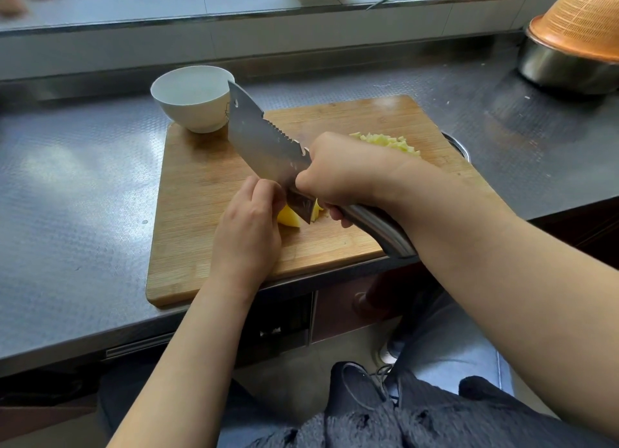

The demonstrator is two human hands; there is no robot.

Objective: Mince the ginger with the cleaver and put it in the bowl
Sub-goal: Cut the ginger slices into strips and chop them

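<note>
- Your R hand (348, 172) is wrapped tight round the cleaver (264, 139) at the blade/handle joint; steel handle sticks out behind the wrist
- Your L hand (249, 226) has fingers curled down on the ginger (288, 217), pinning it to the board (207, 186); fingertips hidden, so exact hold can't be told
- Ginger sits near board's front-middle, heel of blade right on it; only a small yellow bit shows
- Chopped pile (388, 142) lies behind your R hand, far-right of board
- Bowl (192, 97) is at board's far-left corner, looks empty
- Handling, prob: ginger is firm, fibrous, wet-cut so slippery; piece is small, so keep knuckles fwd, tips tucked
- Cleaver prob heavy: let its wt do the work
- Minced bits are light & sticky; lift on the blade flat w/ a hand behind
</note>
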